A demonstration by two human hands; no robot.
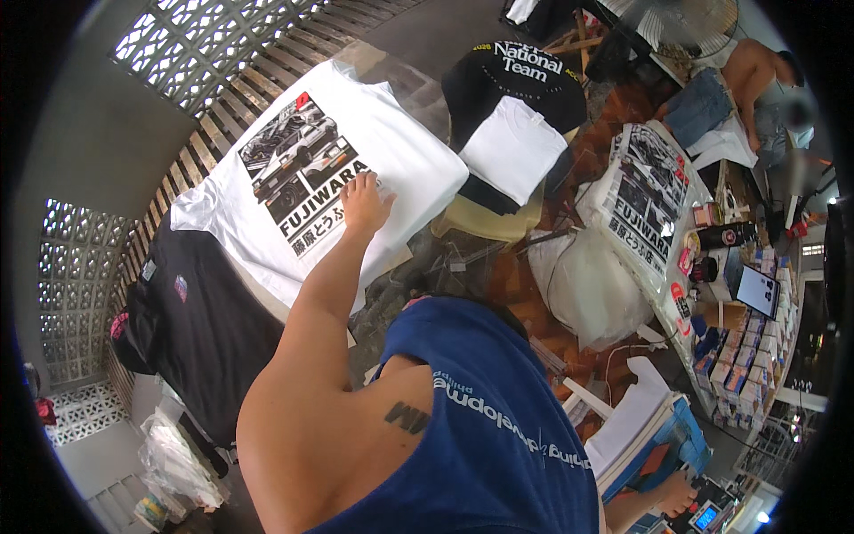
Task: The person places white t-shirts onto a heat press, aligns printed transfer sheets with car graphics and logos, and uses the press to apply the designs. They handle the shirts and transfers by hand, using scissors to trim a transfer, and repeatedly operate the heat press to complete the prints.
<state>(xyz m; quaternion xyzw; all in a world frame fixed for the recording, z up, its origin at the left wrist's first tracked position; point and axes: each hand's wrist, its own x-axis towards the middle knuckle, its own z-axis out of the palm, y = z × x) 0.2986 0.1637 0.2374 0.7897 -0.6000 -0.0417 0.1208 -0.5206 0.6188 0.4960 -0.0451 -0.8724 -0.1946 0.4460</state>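
Note:
My left hand (363, 203) lies flat on a white T-shirt (400, 142), fingers stretched out at the edge of its print. That print (302, 165) shows cars above dark lettering, with a small red mark at its top. The shirt is spread over a flat surface at the upper left. At the lower right, my right hand (678, 495) has its fingers curled beside a small device with a lit blue display (705, 516). What it grips, if anything, is too small to make out.
A black garment (209, 311) hangs left. Beyond the shirt lie a folded white shirt (514, 147) and a black printed shirt (485, 84). A plastic-covered printed sheet (642, 200), a laptop (757, 291) and stacked boxes (743, 356) stand right. Another person (756, 84) sits near a fan (676, 22).

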